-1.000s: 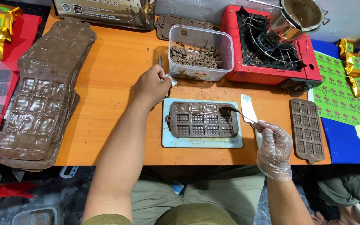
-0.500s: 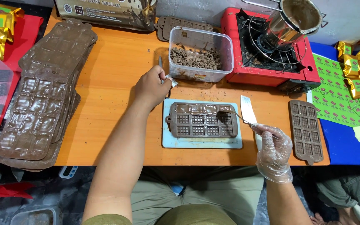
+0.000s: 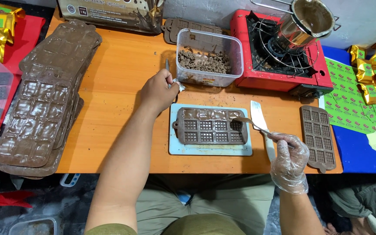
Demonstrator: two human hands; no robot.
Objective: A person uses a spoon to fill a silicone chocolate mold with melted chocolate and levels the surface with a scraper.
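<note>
R hand (image 3: 289, 153), in a clear plastic glove, is closed on the handle of a spoon (image 3: 250, 123); the spoon bowl reaches up-left from the hand and sits over the right end of the brown chocolate mould (image 3: 209, 126). The mould lies flat on a pale blue board (image 3: 209, 149) on the orange tabletop (image 3: 118, 87), just left of the R hand and just below-right of the L hand. L hand (image 3: 157, 90), bare, is closed round a small crumpled silvery thing (image 3: 178, 85), can't tell what, w/ a thin metal handle (image 3: 167, 65) showing just above the hand. Clear plastic tub (image 3: 209, 56) of chocolate bits stands just right of the L hand, above the mould. White spatula (image 3: 260, 119) lies on the tabletop beside the board, passing under the spoon near the R hand. An empty brown mould (image 3: 318, 137) lies just right of the R hand. Red gas stove (image 3: 283, 65) w/ a metal pot (image 3: 305, 21) is up beyond the R hand. Stack of filled moulds (image 3: 44, 95) lies well left of the L hand.
</note>
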